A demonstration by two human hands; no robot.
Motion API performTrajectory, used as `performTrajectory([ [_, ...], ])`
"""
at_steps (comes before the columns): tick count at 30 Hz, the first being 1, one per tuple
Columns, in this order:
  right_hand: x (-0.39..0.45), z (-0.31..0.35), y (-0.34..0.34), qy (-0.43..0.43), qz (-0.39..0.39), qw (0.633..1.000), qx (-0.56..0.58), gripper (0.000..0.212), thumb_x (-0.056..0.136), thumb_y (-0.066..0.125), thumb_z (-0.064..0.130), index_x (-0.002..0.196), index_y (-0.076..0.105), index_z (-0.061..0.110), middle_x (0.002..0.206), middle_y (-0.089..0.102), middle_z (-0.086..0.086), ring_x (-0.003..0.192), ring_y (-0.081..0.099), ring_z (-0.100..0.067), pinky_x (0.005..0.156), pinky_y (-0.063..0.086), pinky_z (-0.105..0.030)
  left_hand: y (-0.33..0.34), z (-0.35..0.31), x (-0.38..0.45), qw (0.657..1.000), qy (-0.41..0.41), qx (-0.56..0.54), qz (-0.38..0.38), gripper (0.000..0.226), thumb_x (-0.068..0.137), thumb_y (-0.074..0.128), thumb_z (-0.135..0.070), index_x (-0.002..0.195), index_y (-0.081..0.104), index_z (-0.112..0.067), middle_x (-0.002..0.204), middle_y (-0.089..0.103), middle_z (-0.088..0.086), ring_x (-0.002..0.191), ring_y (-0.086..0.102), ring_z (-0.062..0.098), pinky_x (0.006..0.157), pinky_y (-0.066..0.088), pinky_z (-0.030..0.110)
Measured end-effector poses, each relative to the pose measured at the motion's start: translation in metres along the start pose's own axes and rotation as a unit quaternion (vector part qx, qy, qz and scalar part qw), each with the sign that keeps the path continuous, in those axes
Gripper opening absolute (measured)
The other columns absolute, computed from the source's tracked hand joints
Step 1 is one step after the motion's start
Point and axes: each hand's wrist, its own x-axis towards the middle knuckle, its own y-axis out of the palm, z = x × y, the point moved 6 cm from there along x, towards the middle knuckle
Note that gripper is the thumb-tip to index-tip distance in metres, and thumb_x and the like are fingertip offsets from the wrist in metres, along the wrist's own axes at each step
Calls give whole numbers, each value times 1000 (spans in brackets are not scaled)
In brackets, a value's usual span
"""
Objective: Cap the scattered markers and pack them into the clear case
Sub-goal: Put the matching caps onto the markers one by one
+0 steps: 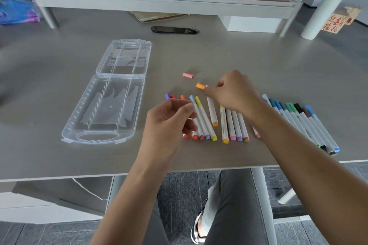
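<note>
- Your right hand (232, 91) pinches the orange cap (200, 85); your left (169, 119) hovers half-curled, holding nothing.
- Markers (207, 123) lie beside the open case (103, 93).
- The loose pink cap (188, 75) could roll if nudged.

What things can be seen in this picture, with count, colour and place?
Clear plastic case: one, transparent, open flat, desk left.
White-barrelled markers: many, mixed colours, desk centre and right.
Loose pink cap: one, behind markers.
Orange cap: one, at right fingertips.
Grey desk: one.
Black phone: one, desk rear.
White roll: one, far right.
Left hand: curled, above markers.
Right hand: pinching a marker.
</note>
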Motion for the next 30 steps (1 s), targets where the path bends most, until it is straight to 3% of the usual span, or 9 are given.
performTrajectory([
  [4, -5, 0, -21, -5, -4, 991, 135, 47, 83, 75, 39, 56, 60, 4, 45, 44, -5, 48, 41, -20, 58, 37, -33, 12, -3, 7, 997, 24, 78, 8, 8, 92, 69, -11, 97, 71, -5, 73, 67, 11, 57, 60, 21, 57, 48, 34],
  [6, -7, 4, -26, -9, 0, 984, 180, 41, 80, 76, 36, 58, 67, 3, 54, 53, -19, 52, 46, -19, 58, 38, -35, 23, -1, 11, 996, 10, 88, 19, 14, 91, 73, -16, 103, 70, -9, 72, 68, 6, 58, 65, 22, 57, 53, 38],
  [9, -5, 11, -24, -18, 10, 977, 213, 38, 79, 77, 39, 65, 73, 3, 70, 63, -29, 60, 52, -23, 60, 40, -37, 36, 3, 19, 997, -22, 65, 37, 25, 92, 70, -13, 117, 64, -10, 80, 72, 6, 67, 73, 24, 73, 62, 48],
  [13, 12, 7, -13, -33, 3, 979, 201, 32, 87, 75, 41, 75, 80, 12, 74, 75, -12, 77, 73, -33, 79, 62, -49, 39, 3, 25, 995, -64, -61, 46, 22, 96, 54, 7, 114, 64, 1, 86, 72, 19, 70, 74, 30, 66, 61, 34],
  [15, 26, -2, -8, -41, -34, 987, 152, 23, 88, 72, 39, 82, 81, 19, 73, 75, -3, 77, 73, -29, 80, 62, -49, 33, 5, 27, 991, -81, -99, 37, 20, 96, 52, 9, 111, 64, 4, 88, 70, 21, 70, 73, 32, 62, 59, 30],
  [19, 37, -4, 4, -64, -41, 997, -5, 19, 90, 75, 39, 105, 80, 28, 96, 75, 7, 87, 68, -16, 74, 49, -28, 22, 3, 29, 988, -91, -120, 24, 22, 96, 49, 10, 114, 62, 7, 97, 67, 23, 68, 73, 33, 57, 58, 28],
  [24, 42, 6, 18, -87, -42, 991, -91, 16, 91, 73, 35, 102, 80, 26, 103, 74, 1, 94, 66, -22, 72, 44, -29, 15, -2, 29, 987, -91, -128, 19, 21, 98, 45, 8, 103, 64, 1, 72, 62, 12, 59, 71, 31, 53, 59, 30],
  [27, 40, 5, 16, -106, -34, 993, -25, 16, 94, 72, 32, 105, 78, 22, 99, 74, 1, 90, 67, -20, 76, 51, -32, 11, -2, 29, 989, -92, -112, 14, 19, 99, 47, 5, 97, 65, 1, 62, 62, 9, 56, 70, 29, 52, 59, 29],
  [30, 32, 5, 3, -141, 4, 986, 94, 13, 96, 74, 27, 106, 77, 21, 92, 73, 7, 77, 66, -7, 72, 53, -31, 9, -3, 29, 990, -87, -106, 13, 17, 100, 49, 2, 103, 66, 0, 70, 59, 14, 52, 66, 27, 46, 55, 28],
])
